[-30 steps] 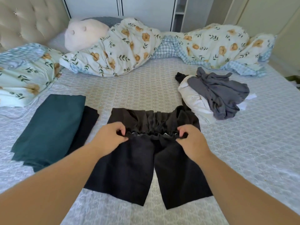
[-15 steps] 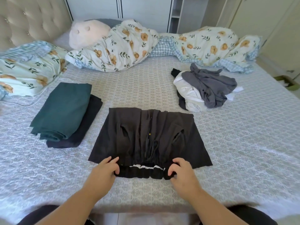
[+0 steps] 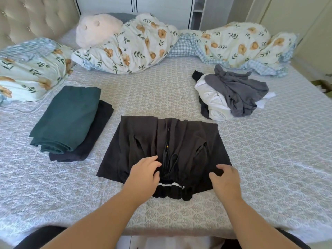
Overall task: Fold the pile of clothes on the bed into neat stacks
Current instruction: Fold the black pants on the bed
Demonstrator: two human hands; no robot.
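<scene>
Black drawstring shorts (image 3: 145, 141) lie folded flat on the bed (image 3: 269, 159), their elastic waistband at the near edge. My left hand (image 3: 143, 175) rests on the fabric left of the drawstring, fingers loosely bent. My right hand (image 3: 225, 178) lies on the right side of the shorts, fingers spread, thumb toward the middle. Neither hand grips the cloth. To the left sits a stack: a folded teal garment (image 3: 68, 117) on top of a folded dark one (image 3: 97, 133). At the back right lies an unfolded heap of grey (image 3: 239, 92), white (image 3: 215, 101) and black clothes.
A rumpled floral duvet (image 3: 136, 45) runs across the far side of the bed, with a pale plush pillow (image 3: 95, 29) and a floral pillow (image 3: 27, 69) by the tufted headboard (image 3: 36, 17). White wardrobes stand behind. The bed's near edge is just below my forearms.
The shorts' waistband was pulled from the far side over to the near edge, folding them. Both hands then let go of the waistband and moved up onto the fabric.
</scene>
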